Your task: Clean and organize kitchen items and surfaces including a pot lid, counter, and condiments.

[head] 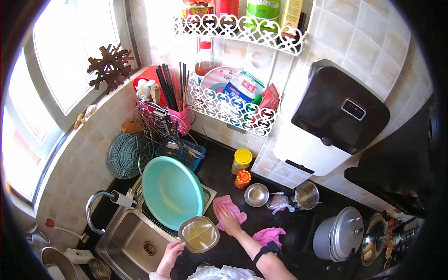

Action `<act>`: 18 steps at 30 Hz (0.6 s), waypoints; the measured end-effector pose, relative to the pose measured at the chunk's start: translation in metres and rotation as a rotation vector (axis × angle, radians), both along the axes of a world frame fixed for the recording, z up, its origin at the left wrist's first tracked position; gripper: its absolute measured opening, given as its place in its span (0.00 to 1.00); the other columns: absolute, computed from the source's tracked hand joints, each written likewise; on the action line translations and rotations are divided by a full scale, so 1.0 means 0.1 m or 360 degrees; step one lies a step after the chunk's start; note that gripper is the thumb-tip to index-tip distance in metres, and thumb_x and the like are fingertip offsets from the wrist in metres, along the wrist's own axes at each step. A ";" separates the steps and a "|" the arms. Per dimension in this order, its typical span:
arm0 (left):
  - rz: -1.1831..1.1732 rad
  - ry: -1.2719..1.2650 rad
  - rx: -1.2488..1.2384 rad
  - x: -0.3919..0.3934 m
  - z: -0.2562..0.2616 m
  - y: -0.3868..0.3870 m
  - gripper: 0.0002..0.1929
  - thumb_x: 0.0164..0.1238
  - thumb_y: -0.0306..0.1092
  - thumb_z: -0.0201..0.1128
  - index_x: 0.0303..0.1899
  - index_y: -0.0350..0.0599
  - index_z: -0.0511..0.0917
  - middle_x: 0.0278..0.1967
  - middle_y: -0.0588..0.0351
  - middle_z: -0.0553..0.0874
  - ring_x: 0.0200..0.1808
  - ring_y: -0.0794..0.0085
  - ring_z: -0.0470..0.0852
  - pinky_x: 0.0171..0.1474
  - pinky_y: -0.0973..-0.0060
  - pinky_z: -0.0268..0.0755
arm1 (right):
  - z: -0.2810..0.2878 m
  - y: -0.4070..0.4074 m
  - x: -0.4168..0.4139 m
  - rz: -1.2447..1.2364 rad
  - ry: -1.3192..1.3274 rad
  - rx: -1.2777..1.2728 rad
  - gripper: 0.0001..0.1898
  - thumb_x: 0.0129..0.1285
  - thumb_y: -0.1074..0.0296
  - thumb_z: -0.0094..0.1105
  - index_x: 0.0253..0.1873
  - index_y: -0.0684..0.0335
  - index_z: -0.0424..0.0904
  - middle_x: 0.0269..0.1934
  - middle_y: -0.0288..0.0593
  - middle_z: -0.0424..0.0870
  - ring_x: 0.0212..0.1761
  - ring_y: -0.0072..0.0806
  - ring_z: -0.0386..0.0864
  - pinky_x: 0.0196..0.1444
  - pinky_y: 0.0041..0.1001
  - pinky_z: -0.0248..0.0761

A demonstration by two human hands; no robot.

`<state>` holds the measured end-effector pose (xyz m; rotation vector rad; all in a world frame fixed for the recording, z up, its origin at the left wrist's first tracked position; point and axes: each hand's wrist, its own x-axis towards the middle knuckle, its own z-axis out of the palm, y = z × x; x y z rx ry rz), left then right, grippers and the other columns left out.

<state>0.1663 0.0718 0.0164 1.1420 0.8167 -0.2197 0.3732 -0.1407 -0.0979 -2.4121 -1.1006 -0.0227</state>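
Note:
My left hand (174, 247) grips the near left edge of a translucent squarish lid or tray (199, 234) with crossing ridges. It is held above the counter's edge beside the sink, and what it is exactly I cannot tell. My right hand (228, 219) lies flat, fingers spread, on a pink cloth (230, 208) on the black countertop (259, 218). A second pink cloth (269, 237) lies crumpled under and beside my right forearm. Left of the first cloth, a large turquoise basin (171, 192) leans tilted over the sink's draining side.
A steel sink (129, 241) with a curved tap (91, 210) is at the left. Behind the cloth stand a yellow-lidded jar (242, 157), a smaller red-lidded jar (242, 179) and a metal bowl (256, 195). A pressure cooker (336, 234) stands right; a white wall rack (231, 105) hangs above.

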 end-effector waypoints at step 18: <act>0.0317 -0.0161 -0.0480 -0.04 0.21 0.39 0.18 0.66 0.35 0.60 0.54 0.38 0.75 0.48 0.59 0.82 0.48 0.78 0.78 0.52 0.80 0.68 | -0.52 1.68 2.08 -0.0364 -0.0037 0.0328 0.20 0.63 0.66 0.49 0.60 0.61 0.70 0.62 0.51 0.70 0.66 0.44 0.65 0.67 0.41 0.56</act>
